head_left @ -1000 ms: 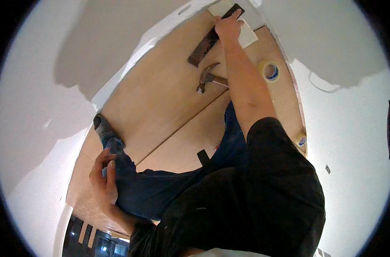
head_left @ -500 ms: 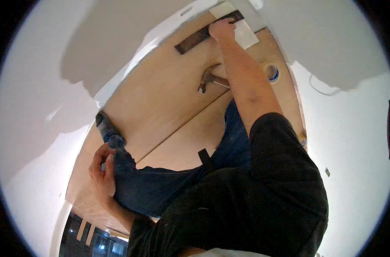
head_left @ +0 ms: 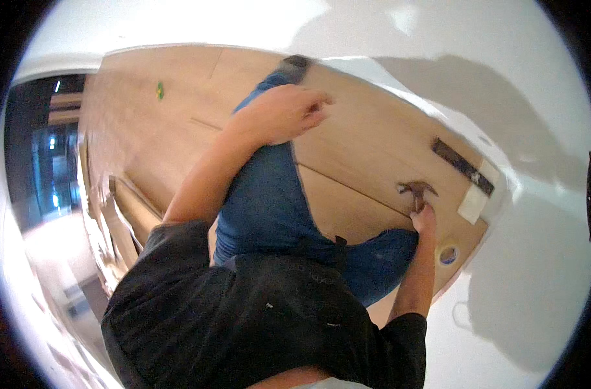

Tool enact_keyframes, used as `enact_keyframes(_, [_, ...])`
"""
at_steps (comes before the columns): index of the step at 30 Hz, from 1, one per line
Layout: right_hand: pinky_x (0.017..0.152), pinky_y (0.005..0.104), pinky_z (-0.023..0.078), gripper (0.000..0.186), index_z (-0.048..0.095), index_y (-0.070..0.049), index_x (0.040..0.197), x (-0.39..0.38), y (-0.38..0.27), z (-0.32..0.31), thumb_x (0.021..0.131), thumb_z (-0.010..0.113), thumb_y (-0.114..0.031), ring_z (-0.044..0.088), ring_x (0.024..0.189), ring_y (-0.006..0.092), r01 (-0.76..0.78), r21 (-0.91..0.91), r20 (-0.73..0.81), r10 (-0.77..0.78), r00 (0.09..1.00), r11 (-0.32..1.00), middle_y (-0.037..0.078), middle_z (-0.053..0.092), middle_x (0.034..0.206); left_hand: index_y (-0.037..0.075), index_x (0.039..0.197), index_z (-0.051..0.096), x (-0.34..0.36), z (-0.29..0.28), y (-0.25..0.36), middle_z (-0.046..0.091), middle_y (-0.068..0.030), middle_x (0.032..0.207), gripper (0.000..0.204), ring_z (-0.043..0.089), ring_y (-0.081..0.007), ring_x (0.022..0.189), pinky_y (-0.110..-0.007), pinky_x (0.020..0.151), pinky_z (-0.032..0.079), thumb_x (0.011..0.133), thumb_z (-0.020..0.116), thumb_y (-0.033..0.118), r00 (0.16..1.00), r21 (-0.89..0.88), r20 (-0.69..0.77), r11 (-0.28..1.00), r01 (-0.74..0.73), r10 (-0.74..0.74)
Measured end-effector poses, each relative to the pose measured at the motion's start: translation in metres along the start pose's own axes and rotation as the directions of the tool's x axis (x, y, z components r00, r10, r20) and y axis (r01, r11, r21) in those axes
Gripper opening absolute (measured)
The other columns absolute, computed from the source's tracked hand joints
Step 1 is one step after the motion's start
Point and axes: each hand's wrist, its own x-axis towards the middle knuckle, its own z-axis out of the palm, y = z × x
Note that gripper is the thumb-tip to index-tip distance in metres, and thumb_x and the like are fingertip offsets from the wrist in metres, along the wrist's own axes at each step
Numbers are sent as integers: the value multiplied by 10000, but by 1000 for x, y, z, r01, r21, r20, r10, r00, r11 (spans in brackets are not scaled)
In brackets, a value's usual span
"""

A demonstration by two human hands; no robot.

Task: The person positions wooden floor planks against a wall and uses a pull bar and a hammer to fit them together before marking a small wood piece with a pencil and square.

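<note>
My right hand [head_left: 424, 219] is closed around the handle of a claw hammer [head_left: 417, 189], whose head rests low over the wood-look floor. Past it, along the wall, lies a dark flat bar [head_left: 459, 163], its far end over a pale rectangular piece [head_left: 472, 206]. No hand touches either of these. My left hand [head_left: 302, 111] is raised over my outstretched leg, its fingers curled in. Anything held in those fingers is too small or hidden to make out.
A roll of tape [head_left: 456, 251] lies right of my knee, near the right wall. A small green object [head_left: 160, 91] sits on the floor [head_left: 347, 142] at far left. Torn brown sheet material [head_left: 140, 211] edges the floor at left. White walls rise behind and at right.
My right hand has let go of the dark bar and taken the hammer by its handle. My view has swung left, and my left hand has come up over the leg.
</note>
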Motion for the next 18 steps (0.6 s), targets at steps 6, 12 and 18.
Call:
enact_keyframes(6, [710,480,570,416,644,59,1035,-4,17,-35,761,728,-242,717,815,415,81,59,-133,-73,988,995,287,706,924,100,1283,645,-1,13,-39,732,-169,1049,336,698,-349,1020,-482,893,550,1035,549,306,985,150,-79,979,-140,153])
enact_keyframes(12, [530,319,516,223,582,-66,1069,-101,-21,-67,953,690,-223,596,612,159,34,969,-61,107,992,245,46,586,773,88,1288,646,30,49,-50,731,-167,1086,332,698,-364,1019,-485,907,554,1052,519,284,976,346,50,913,-214,210])
enact_keyframes(18, [614,318,484,207,596,-143,1044,-43,-54,-66,990,662,-332,528,620,148,-12,861,196,310,930,-508,-6,554,779,110,1165,718,116,96,-9,728,-156,1108,250,672,-377,1044,-494,902,538,1008,570,238,848,170,392,878,-448,357])
